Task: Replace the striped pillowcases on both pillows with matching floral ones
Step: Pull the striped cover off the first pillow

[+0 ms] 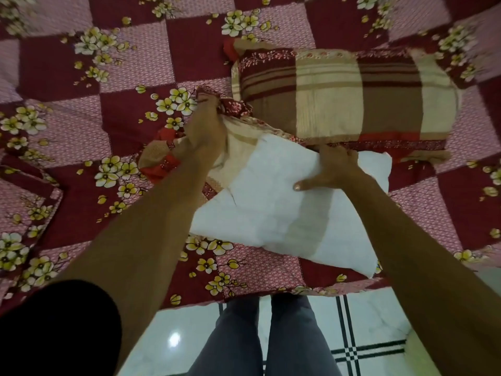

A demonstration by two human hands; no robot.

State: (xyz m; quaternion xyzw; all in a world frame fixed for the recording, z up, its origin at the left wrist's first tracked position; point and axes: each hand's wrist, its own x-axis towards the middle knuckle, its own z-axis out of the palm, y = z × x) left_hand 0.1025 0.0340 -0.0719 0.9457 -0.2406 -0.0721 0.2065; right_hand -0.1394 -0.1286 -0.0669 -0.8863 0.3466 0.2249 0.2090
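A bare white pillow lies on the bed in front of me. My right hand grips its far edge, thumb on top. My left hand grips the bunched striped pillowcase, which is pulled off to the pillow's left end, its cream inner side showing. Behind them lies a second pillow still in its striped brown, cream and maroon case. A folded floral cloth, matching the bedsheet, lies at the left edge.
The bed carries a maroon and pink checked sheet with yellow flowers. Its near edge runs across the lower part of the view. Below it are my legs and a white tiled floor.
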